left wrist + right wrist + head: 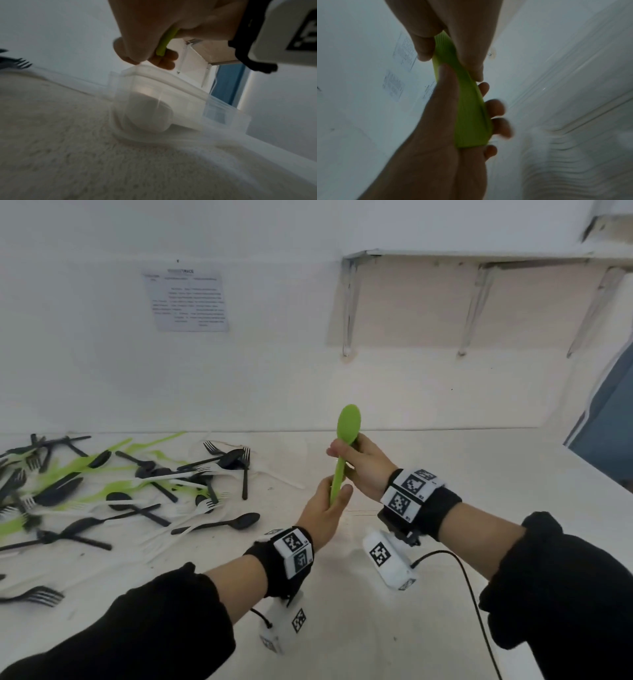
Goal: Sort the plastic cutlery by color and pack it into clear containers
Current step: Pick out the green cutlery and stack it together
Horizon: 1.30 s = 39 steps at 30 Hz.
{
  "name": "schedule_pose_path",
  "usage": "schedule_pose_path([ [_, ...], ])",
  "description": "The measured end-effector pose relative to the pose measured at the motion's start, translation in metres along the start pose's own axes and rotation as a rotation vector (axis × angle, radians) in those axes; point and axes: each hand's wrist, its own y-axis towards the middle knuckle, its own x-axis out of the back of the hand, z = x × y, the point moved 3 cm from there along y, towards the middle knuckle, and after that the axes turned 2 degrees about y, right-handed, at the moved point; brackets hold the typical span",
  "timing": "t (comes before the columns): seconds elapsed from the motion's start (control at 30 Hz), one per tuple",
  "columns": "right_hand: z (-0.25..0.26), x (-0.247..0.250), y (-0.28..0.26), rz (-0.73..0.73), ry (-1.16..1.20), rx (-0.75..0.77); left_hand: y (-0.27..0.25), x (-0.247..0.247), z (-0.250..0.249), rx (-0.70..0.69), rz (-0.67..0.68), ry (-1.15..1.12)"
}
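We hold the green spoon [346, 446] upright above the tabletop [428, 474], left hand [325, 508] gripping its handle, right hand [363, 463] pinching below the bowl. Letting go unevenly could drop it beside the clear container [154, 105].

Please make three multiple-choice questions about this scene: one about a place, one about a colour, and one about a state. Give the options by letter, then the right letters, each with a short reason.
1. Where does the loose pile of cutlery lie on the table?
A. To the person's left
B. To the person's right
C. Directly under both hands

2. What colour is the spoon that the hands hold?
A. Black
B. White
C. Green

3. How is the spoon held?
A. By the left hand only
B. By both hands, bowl up
C. It lies flat on the table

Answers:
1 A, the head view shows the pile on the left side of the table.
2 C, it is bright green in all views.
3 B, the left hand grips the handle end and the right hand holds it just below the bowl.
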Motion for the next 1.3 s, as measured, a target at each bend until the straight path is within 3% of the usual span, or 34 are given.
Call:
schedule_pose_path([
  [0.17,-0.016,0.018,-0.003,-0.038,-0.047,-0.064,-0.002,0.014,0.009,-0.014,0.070,0.241],
  [0.23,-0.015,0.034,-0.007,-0.110,-0.220,-0.024,-0.003,0.020,0.013,-0.003,0.128,0.367],
  [0.33,0.003,0.053,-0.015,-0.096,-0.882,0.086,0.000,0.028,0.018,-0.009,0.225,0.664],
  [0.43,0.005,0.048,-0.021,0.177,-1.606,0.107,0.007,0.030,0.019,-0.048,0.291,0.876],
  [0.5,-0.002,0.042,-0.021,0.329,-1.830,0.072,0.012,0.026,0.018,-0.073,0.317,0.923],
  [0.67,-0.014,0.033,-0.020,0.449,-1.750,-0.048,0.020,0.019,0.021,-0.101,0.322,0.884],
  [0.8,-0.027,0.039,-0.021,0.444,-1.686,-0.114,0.015,0.020,0.031,-0.052,0.206,0.536],
  [0.87,-0.028,0.044,-0.021,0.428,-1.668,-0.137,0.012,0.019,0.035,-0.014,0.221,0.404],
  [1.0,-0.026,0.050,-0.017,0.438,-1.694,-0.168,0.008,0.015,0.044,0.020,0.371,0.368],
  [1.3,-0.029,0.050,-0.004,0.453,-1.847,-0.223,0.009,0.017,0.046,0.144,0.378,0.375],
])
